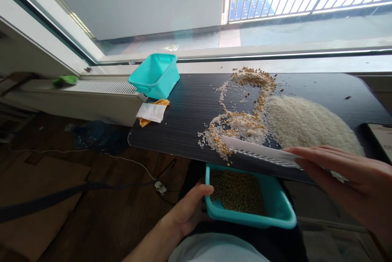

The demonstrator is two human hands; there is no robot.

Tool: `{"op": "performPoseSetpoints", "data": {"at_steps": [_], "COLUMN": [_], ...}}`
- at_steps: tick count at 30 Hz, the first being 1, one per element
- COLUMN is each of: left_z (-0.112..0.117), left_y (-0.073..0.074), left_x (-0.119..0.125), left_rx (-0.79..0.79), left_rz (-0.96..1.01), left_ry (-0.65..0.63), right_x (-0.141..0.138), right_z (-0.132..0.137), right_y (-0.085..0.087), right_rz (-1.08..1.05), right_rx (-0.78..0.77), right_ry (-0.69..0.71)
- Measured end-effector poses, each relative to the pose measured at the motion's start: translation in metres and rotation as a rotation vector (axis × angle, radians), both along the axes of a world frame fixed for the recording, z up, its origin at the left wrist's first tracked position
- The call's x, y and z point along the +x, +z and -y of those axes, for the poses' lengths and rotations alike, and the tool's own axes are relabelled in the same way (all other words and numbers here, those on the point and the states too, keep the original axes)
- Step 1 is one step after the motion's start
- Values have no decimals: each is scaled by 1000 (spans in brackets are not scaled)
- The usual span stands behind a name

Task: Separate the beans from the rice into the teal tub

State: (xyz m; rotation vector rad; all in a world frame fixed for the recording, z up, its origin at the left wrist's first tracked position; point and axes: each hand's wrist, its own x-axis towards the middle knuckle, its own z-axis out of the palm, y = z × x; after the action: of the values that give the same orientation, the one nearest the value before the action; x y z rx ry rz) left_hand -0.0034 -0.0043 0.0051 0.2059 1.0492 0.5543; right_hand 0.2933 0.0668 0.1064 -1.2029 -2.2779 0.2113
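Note:
My left hand (186,211) grips the left rim of a teal bin (277,209) partly filled with soybeans (237,192), held just below the front edge of the black table (190,115). My right hand (343,180) holds a flat white ruler-like scraper (260,151), its edge lying on the table against a mix of rice and soybeans (241,123) near the front edge. One bean is falling at the edge above the bin. To the right of the mix lies a large pile of white rice (309,121).
A second, empty teal bin (154,75) sits at the table's back left corner. A white paper on a yellow cloth (151,113) lies beside it. A radiator cover (92,94) runs along the window on the left. Cardboard and cables lie on the wooden floor.

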Motion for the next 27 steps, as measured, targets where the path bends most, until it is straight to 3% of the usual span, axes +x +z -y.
{"op": "performPoseSetpoints", "data": {"at_steps": [5, 12, 27], "left_z": [0, 0, 1], "left_y": [2, 1, 2], "left_x": [0, 0, 0], "left_rx": [4, -8, -17], "left_rz": [-13, -25, -41], "left_ry": [0, -1, -4], "right_x": [8, 0, -4], "right_z": [11, 5, 6], "right_y": [-7, 0, 2], "right_rz": [-34, -101, -155], "right_rx": [-40, -38, -90], "right_ry": [-54, -121, -123]}}
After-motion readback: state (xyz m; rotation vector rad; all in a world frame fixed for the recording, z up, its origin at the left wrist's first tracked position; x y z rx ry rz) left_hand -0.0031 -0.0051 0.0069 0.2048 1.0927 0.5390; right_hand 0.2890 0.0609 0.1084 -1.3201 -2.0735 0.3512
